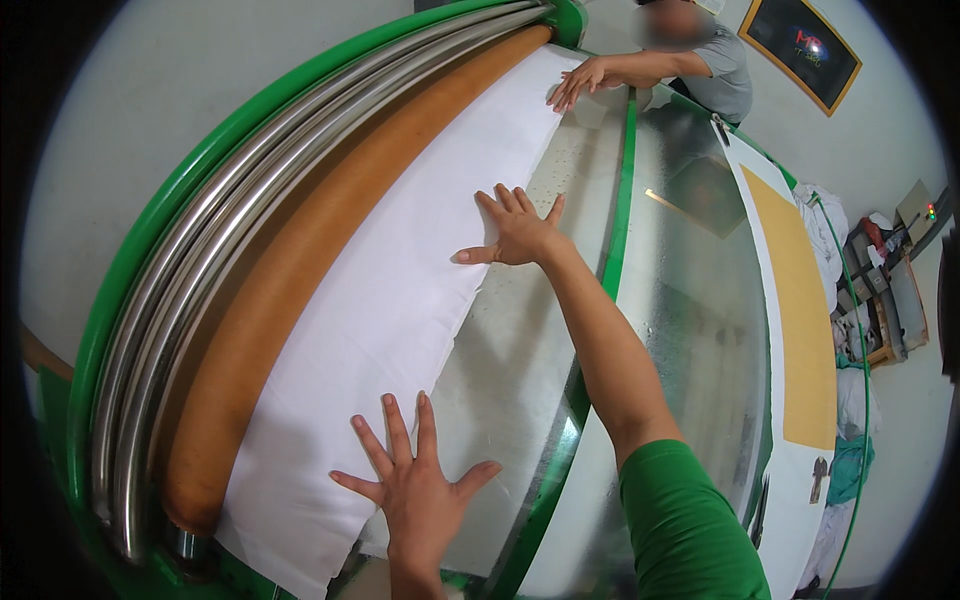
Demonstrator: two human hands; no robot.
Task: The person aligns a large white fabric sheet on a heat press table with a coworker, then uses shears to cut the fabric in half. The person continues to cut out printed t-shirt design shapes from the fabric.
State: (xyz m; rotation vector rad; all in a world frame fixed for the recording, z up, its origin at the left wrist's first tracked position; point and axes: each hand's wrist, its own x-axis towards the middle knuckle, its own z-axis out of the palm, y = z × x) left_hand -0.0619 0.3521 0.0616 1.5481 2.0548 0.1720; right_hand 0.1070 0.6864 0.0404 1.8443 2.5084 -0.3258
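A long sheet of white fabric (pixel 375 330) comes out from under a brown roller (pixel 300 300) and lies over a shiny wet-looking surface (pixel 500 370). My left hand (pixel 418 490), fingers spread, rests at the fabric's near edge. Farther along the same edge, my right hand (pixel 518 230) is spread with its fingertips and thumb on the cloth. Neither hand grips anything. At the far end, a co-worker's hands (pixel 580 82) lie on the fabric edge.
Metal rollers (pixel 165 375) and a green frame (pixel 100 330) curve along the left. A green bar (pixel 622 190) crosses beside my right arm. To the right are a yellow-brown sheet (pixel 795 310), a dark clip-like tool (pixel 818 480) and piled cloth bundles (pixel 850 400). A co-worker (pixel 720 75) stands at the far end.
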